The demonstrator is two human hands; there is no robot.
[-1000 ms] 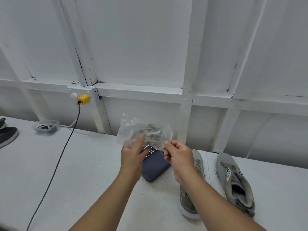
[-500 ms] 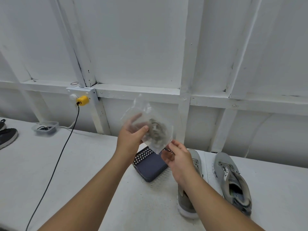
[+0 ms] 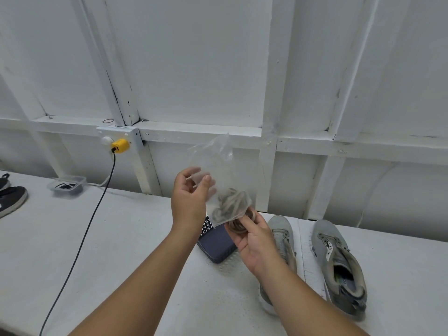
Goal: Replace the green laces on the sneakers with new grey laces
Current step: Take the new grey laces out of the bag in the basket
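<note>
My left hand (image 3: 190, 198) holds a clear plastic bag (image 3: 213, 163) up above the table, thumb and fingers pinching its side. Coiled grey laces (image 3: 230, 206) bunch at the bag's lower end. My right hand (image 3: 253, 235) is just below the bag, its fingers curled round a loop of the grey laces coming out of the bottom. Two grey sneakers lie on the table without laces: one (image 3: 282, 237) partly hidden behind my right forearm, the other (image 3: 339, 267) further right.
A dark blue pouch (image 3: 217, 243) lies on the white table (image 3: 109, 238) under my hands. A black cable (image 3: 82, 236) runs from a yellow plug (image 3: 120, 146) across the table. A small plastic tub (image 3: 66, 186) and a black shoe (image 3: 12, 201) sit far left.
My left hand lifted the bag and tipped it upright. The laces slid to the lower end, and my right hand moved under it and took hold of a loop.
</note>
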